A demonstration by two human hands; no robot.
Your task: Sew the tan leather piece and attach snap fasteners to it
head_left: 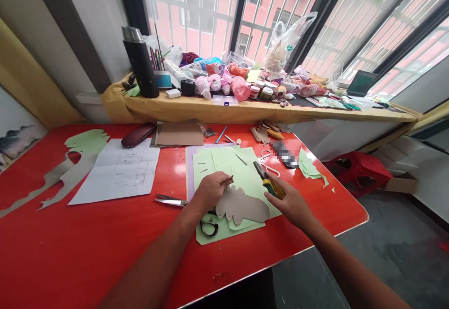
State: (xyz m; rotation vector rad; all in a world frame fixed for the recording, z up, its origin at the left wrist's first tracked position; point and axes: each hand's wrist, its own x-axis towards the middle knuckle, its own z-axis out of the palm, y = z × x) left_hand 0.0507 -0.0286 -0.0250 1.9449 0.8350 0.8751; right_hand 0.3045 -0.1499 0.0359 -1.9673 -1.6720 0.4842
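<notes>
Dark and slender, the small piece (232,178) pinched between the thumb and fingers of the left hand (212,189) is too small to identify; its tip points toward the right hand (292,201). That hand is closed around the yellow-and-green handles of the pliers (268,186), their nose angled toward the far edge of the red desk (112,253) and apart from the piece; I cannot tell whether the nose is parted. Just on the near-edge side of the pinch lies the grey cutout (247,206), flat on pale green sheets (224,163). Its long axis runs from the left hand, the nearer one, by the scalloped end, toward the desk's right corner, where the smooth end points. Scissors (175,201) lie partly hidden under the left forearm, blades toward the desk's left side; farther that way rests a white sheet (117,173).
</notes>
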